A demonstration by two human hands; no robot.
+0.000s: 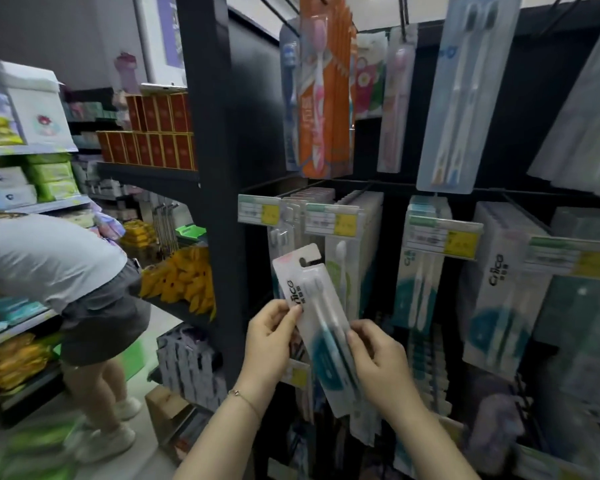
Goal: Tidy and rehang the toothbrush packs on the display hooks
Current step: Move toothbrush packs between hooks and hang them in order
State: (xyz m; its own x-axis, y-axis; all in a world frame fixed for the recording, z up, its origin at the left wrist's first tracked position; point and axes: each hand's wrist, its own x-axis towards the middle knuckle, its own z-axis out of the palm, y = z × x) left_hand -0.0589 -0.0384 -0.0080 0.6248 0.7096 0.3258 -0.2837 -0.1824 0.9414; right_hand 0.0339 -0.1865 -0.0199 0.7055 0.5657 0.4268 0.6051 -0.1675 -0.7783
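Shop shelves fill the background on the left, and a dark metal display rack (205, 98) stands in front of the person, with many packs hanging on its hooks. Both hands hold one toothbrush pack (321, 327) in front of the lower row of the rack, close below two price tags (260, 209). This pack is white with a teal circle in its lower part, and it is tilted, so that its top leans to the left. Its hang hole (307, 261) at the top is free and sits on no hook. The left hand (269, 341) pinches the left edge of the pack between thumb and fingers, near the printed brand name. The right hand (378, 362) pinches the right edge lower down, beside the teal circle, with its fingers curled on the pack. A thin bracelet (243, 396) is on the left wrist. In the upper row hang orange packs (323, 98) and a long pale blue pack (465, 91). To the right, in the lower row, more white and teal packs (499, 306) hang behind their own tags. At the far left another person (66, 271) in a light shirt and dark shorts bends toward a shelf. Red boxes (153, 133) stand on a shelf beyond the rack, and yellow goods (181, 282) lie on a lower one.
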